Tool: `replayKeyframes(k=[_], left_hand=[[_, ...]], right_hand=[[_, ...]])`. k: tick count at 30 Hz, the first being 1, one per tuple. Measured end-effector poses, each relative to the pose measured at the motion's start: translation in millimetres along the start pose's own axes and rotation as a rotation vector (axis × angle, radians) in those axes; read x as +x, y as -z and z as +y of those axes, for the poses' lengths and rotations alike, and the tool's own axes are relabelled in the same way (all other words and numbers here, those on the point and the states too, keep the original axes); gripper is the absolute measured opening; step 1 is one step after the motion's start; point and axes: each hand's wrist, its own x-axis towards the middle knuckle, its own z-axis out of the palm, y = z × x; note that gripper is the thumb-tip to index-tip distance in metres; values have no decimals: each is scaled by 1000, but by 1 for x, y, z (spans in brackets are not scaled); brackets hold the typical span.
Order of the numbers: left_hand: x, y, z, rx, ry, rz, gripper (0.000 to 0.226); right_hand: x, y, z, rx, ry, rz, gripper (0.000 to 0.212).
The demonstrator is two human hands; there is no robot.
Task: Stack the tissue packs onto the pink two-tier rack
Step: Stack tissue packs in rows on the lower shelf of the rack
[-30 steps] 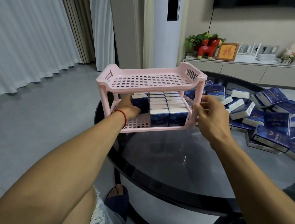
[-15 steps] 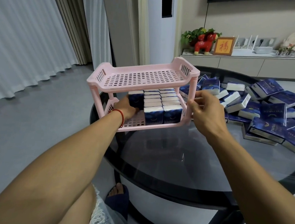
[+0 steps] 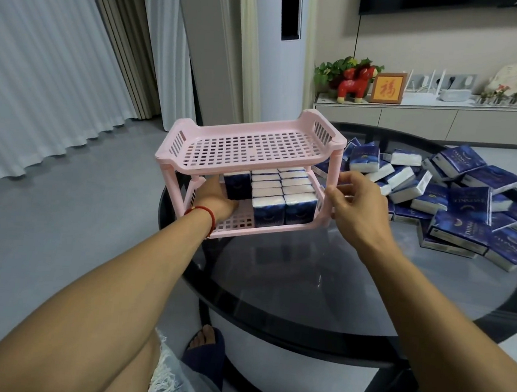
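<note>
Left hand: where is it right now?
Head view, left of centre: left hand inside the pink rack's lower tier, holding a tissue pack beside the stacked rows.

There is one pink rack point(image 3: 248, 151) with two tiers, two hands, and one glass table point(image 3: 306, 281). The tissue packs point(image 3: 456, 210) are too many to count exactly.

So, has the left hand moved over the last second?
No. The left hand still holds the tissue pack at the same spot in the pink two-tier rack, on its lower tier; only the camera shifted.
</note>
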Motion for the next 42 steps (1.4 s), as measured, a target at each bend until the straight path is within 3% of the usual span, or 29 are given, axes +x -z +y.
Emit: replayKeyframes(k=[5, 8, 11, 15, 19, 23, 27, 31, 34, 36, 38, 40, 42], left_hand=[[-36, 8, 14, 208, -41, -84, 52], [-69, 15, 23, 214, -30, -94, 58], [-110, 17, 36, 206, -116, -62, 48], [-145, 7, 55, 188, -319, 49, 46], [-161, -16, 71, 167, -458, -85, 34], [-167, -38, 83, 141, -496, -189, 31], [-167, -59, 98, -87, -432, -275, 22], [-163, -91, 114, -500, -113, -485, 31], [-165, -107, 120, -717, 71, -537, 25], [-165, -109, 122, -755, 110, -498, 25], [-164, -104, 124, -781, 135, -493, 27], [-163, -98, 125, -828, 147, -530, 31], [-163, -94, 124, -847, 136, -564, 32]], right_hand=[[0, -1, 3, -5, 2, 10, 10], [-4, 3, 1, -28, -15, -8, 19], [-11, 17, 3, -104, -25, -9, 27], [-19, 50, 17, -394, -6, 78, 31], [-21, 99, 42, -861, -21, 174, 45], [-23, 131, 71, -1054, -98, 109, 45], [-37, 130, 62, -1009, 86, 152, 44], [-64, 108, 37, -618, 143, -35, 61], [-78, 109, 31, -540, 216, -181, 62], [-74, 124, 33, -500, 164, -167, 53], [-58, 149, 50, -524, 76, 33, 45], [-41, 176, 73, -736, -77, 192, 47], [-36, 192, 94, -898, -213, 143, 51]])
